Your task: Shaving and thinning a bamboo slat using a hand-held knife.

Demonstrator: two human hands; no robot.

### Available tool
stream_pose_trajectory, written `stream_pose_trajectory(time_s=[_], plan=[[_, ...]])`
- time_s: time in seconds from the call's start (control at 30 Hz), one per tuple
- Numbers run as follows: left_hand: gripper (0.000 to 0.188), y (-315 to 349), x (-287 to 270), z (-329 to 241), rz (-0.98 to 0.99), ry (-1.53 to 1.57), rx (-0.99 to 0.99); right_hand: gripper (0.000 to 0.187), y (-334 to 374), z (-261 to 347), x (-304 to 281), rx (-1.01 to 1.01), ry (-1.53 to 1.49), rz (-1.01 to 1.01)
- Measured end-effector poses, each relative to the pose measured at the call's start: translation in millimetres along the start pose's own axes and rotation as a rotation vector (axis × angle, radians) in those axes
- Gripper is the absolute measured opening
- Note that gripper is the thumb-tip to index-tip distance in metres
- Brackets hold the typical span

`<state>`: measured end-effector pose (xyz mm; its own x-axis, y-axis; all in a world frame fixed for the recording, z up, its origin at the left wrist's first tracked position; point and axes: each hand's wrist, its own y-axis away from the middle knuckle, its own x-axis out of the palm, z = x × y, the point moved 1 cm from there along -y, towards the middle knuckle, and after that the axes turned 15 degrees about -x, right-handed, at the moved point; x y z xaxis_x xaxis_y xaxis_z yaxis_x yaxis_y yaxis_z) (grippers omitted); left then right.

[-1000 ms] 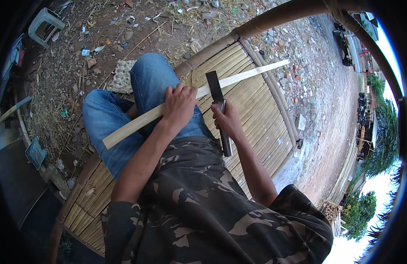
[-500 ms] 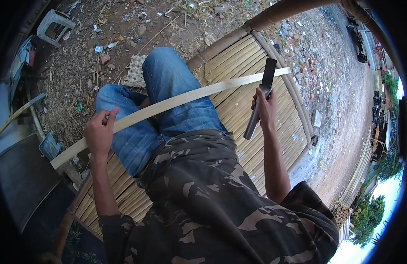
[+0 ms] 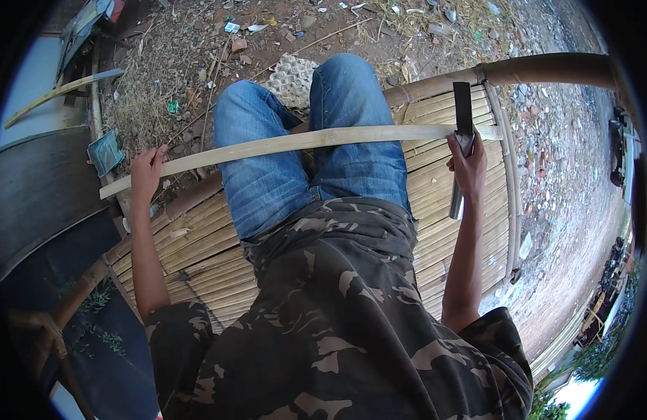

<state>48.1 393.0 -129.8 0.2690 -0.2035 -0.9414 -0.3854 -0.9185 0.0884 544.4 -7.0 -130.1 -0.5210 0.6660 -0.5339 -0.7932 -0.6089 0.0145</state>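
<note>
A long pale bamboo strip point(image 3: 267, 145) lies across my jeans-covered thighs, its left end slightly lower. My left hand point(image 3: 148, 170) grips it near that end, fingers closed round the strip. My right hand point(image 3: 469, 168) is closed on the handle of a knife point(image 3: 462, 108). Its dark, square-ended blade points away from me, and the tube-like metal handle sticks out below my fist. The strip's right end passes behind the base of the blade. I cannot tell whether the knife touches it.
I sit on a bamboo-slat bench point(image 3: 449, 245) with a thick pole rail point(image 3: 547, 70) at the far right. Ahead, an egg tray point(image 3: 290, 80) rests on littered ground. A blue plastic container point(image 3: 105, 152) and a loose curved strip point(image 3: 64, 91) are at left.
The view has shifted, so the scene sits differently. The strip now lies nearer to level, and the knife stands more upright. Both hands keep their hold.
</note>
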Motion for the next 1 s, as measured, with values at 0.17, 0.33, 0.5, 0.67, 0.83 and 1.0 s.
stream_pose_trajectory(time_s=[0.17,0.33,0.5,0.67,0.83,1.0], plan=[[0.034,35,23,-52,-0.012,-0.194,-0.086,0.033,-7,8,7,-0.046,0.068,0.052],[0.059,81,58,-119,-0.007,-0.231,0.109,0.029,-10,11,13,-0.129,0.135,0.087],[0.070,107,74,-191,0.110,-0.182,0.228,0.028,-10,10,14,-0.136,0.079,0.081],[0.077,105,88,-231,0.190,-0.148,0.416,0.026,-10,-1,20,-0.245,0.212,0.074],[0.075,99,76,-213,0.224,-0.185,0.465,0.027,-6,9,29,-0.123,0.187,0.067],[0.070,94,63,-169,0.189,-0.225,0.358,0.025,-2,14,26,-0.126,0.107,0.024]])
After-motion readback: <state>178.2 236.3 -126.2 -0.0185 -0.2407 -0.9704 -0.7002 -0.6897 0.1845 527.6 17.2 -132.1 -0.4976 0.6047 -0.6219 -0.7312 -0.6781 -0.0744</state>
